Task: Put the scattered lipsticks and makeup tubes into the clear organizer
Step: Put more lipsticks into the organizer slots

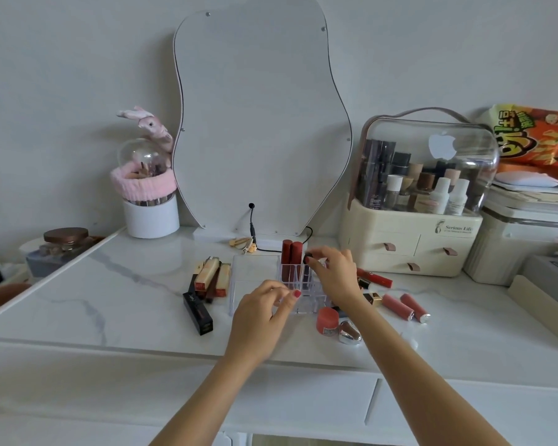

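The clear organizer (255,268) stands mid-table, with two dark red lipsticks (292,254) upright in its back compartments. My right hand (333,275) hovers over the organizer and pinches the top of a black lipstick (307,259) standing in a compartment beside them. My left hand (261,313) grips the organizer's front edge. Left of it lie several gold and red tubes (211,276) and a black box-shaped lipstick (197,313). To the right lie two pink tubes (406,306), a red tube (375,278), a gold-capped lipstick (372,298), a coral round pot (327,320) and a silver heart case (350,332).
A curvy mirror (261,117) with a black cable stands behind. A cream cosmetics case (412,220) with drawers sits at the right, a white cup with a pink band (150,204) at the left. Hair clips (242,243) lie near the mirror base.
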